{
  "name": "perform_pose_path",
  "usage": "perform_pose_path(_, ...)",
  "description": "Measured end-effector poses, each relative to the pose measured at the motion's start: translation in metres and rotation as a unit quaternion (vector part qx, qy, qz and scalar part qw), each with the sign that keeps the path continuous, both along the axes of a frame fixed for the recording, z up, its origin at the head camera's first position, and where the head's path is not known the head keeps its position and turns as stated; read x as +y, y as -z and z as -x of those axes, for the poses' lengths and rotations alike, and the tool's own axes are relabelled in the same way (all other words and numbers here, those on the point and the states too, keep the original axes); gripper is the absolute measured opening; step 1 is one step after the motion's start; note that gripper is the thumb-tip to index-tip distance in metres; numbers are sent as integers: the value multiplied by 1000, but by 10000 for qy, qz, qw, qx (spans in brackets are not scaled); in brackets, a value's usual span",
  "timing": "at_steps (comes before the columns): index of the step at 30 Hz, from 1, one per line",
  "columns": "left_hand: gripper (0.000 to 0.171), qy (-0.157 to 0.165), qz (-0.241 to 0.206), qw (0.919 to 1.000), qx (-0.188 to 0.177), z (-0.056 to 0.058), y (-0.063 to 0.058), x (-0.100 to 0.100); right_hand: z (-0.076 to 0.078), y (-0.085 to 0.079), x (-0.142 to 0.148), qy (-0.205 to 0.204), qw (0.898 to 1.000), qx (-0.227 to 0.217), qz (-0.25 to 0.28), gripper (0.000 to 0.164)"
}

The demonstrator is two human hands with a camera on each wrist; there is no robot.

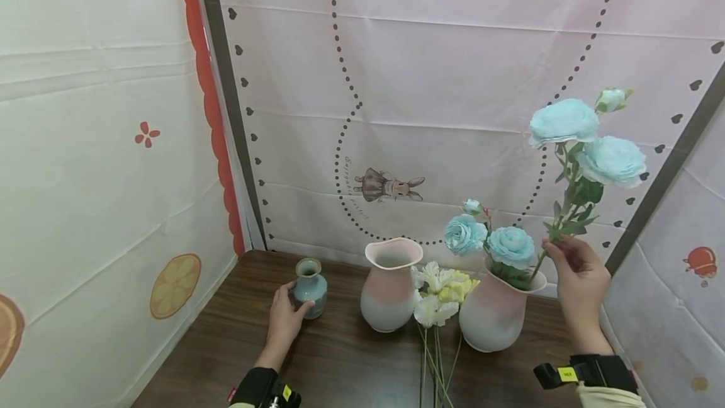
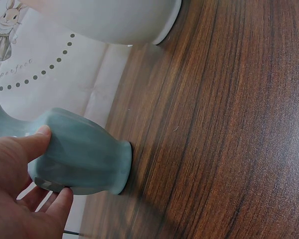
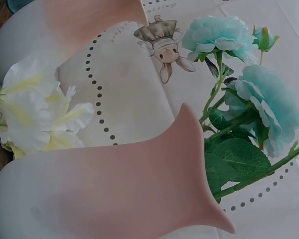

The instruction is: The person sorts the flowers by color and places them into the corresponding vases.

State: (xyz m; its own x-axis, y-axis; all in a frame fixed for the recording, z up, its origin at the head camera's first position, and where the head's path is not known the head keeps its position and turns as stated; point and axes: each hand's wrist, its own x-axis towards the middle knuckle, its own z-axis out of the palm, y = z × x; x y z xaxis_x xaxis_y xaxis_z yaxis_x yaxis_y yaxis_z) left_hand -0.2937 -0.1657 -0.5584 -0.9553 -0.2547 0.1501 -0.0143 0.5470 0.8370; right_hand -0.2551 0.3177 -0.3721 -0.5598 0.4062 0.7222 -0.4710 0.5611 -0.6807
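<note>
My right hand [image 1: 583,282] pinches the green stem of a tall blue artificial flower spray [image 1: 589,150], its lower end inside the mouth of the right pink-and-white vase [image 1: 493,317]. Another blue flower spray [image 1: 511,246] stands in that same vase, also seen in the right wrist view as blue blooms [image 3: 269,104] with green leaves. On the left, a small blue-green vase [image 1: 311,291] stands upright on the table, and my left hand [image 1: 285,317] grips its side with thumb and fingers. The left wrist view shows this small vase [image 2: 84,154] closely; the right hand is outside the right wrist view.
A second pink-and-white vase [image 1: 389,288] stands between the small vase and the right one. White and yellow flowers [image 1: 436,310] lie between the two larger vases, their stems pointing to the front of the wooden table [image 1: 340,357]. Printed cloth [image 1: 453,80] hangs behind.
</note>
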Motion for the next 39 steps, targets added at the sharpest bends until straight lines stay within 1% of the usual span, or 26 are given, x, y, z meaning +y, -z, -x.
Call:
perform_pose_path(8,67,-15,29,10000,-17,-1,-1,0,0,1,0,-53,9998,-105,128,18)
perform_pose_path(15,67,-29,51,10000,-28,-1,-2,0,1,4,1,112,9997,-217,67,18)
perform_pose_path(17,67,-26,50,10000,-31,-1,-2,0,1,4,2,173,9993,-318,-10,19)
perform_pose_path(19,67,-21,22,10000,-32,-1,-2,1,1,6,5,228,9983,-517,-115,19)
perform_pose_path(22,67,-23,20,10000,-27,-1,-2,1,0,7,12,212,9928,-1103,-422,27)
perform_pose_path(25,67,-25,38,10000,-29,0,-1,1,-5,9,21,7,9802,-1772,-887,42)
perform_pose_path(27,67,-18,55,10000,-36,0,-1,1,-9,10,27,-163,9722,-2029,-1160,51)
perform_pose_path(29,67,-5,42,10000,-28,0,-2,1,-12,10,31,-292,9672,-2140,-1334,56)
perform_pose_path(31,67,-3,33,10000,-18,0,-2,1,-14,10,33,-362,9657,-2151,-1408,58)
perform_pose_path(34,67,-1,31,10000,-10,-1,-3,0,-15,11,33,-388,9638,-2173,-1498,58)
perform_pose_path(39,67,2,47,10000,-28,-1,-2,0,-16,12,30,-330,9649,-2112,-1526,55)
